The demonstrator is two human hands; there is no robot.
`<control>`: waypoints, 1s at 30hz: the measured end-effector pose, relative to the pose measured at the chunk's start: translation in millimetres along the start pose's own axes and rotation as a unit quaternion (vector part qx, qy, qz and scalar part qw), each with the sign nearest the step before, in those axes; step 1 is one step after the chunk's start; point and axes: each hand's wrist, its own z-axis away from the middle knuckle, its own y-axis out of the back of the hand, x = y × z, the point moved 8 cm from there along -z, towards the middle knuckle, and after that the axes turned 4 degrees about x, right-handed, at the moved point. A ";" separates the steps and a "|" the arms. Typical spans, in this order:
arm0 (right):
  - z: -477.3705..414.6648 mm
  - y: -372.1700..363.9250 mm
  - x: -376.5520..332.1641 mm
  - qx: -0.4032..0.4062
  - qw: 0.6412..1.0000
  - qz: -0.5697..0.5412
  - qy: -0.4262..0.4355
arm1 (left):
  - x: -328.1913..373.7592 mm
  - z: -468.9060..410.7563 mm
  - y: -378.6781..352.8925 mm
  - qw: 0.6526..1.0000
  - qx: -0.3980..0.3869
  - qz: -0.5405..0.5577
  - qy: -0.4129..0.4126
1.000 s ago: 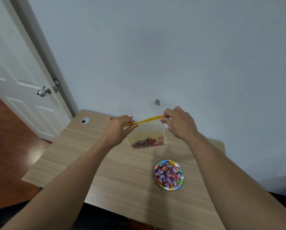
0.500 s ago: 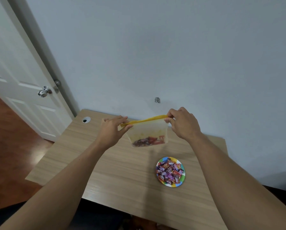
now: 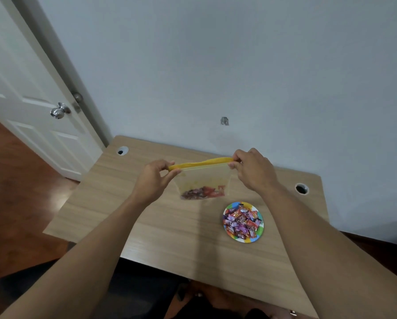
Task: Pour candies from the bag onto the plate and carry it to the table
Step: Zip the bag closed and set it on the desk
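A clear zip bag (image 3: pixel 202 180) with a yellow top strip hangs upright above the wooden desk (image 3: pixel 169 231). A small heap of wrapped candies lies in its bottom. My left hand (image 3: pixel 154 178) pinches the strip's left end and my right hand (image 3: pixel 250 170) pinches its right end, holding the strip stretched between them. Below and to the right of the bag, a colourful plate (image 3: pixel 260 231) rests on the desk, filled with wrapped candies (image 3: pixel 242 222).
The desk stands against a pale wall, with cable holes at its back left (image 3: pixel 122 150) and back right (image 3: pixel 301 188). A white door (image 3: pixel 27 88) with a metal knob is at the left over a wooden floor.
Both hands keep hold of the bag's strip. They have drawn slightly further apart along it. The view has shifted a little.
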 end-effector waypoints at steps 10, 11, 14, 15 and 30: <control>-16.9 -81.5 18.3 -0.066 0.997 -0.028 -0.039 | -67.1 -5.1 -34.6 0.996 -0.042 -0.073 0.034; -16.5 -90.5 21.9 -0.074 0.996 -0.039 -0.045 | -73.5 -6.1 -39.3 0.996 -0.044 -0.073 0.039; -10.3 -119.4 32.1 -0.107 0.990 -0.073 -0.053 | -92.2 -6.3 -50.6 0.994 -0.056 -0.070 0.060; -7.4 -129.9 34.6 -0.118 0.988 -0.084 -0.050 | -98.9 -6.1 -53.3 0.993 -0.061 -0.070 0.069; 28.0 -189.9 114.1 -0.169 0.951 -0.187 -0.181 | -64.3 5.8 -99.5 0.997 0.056 -0.049 0.029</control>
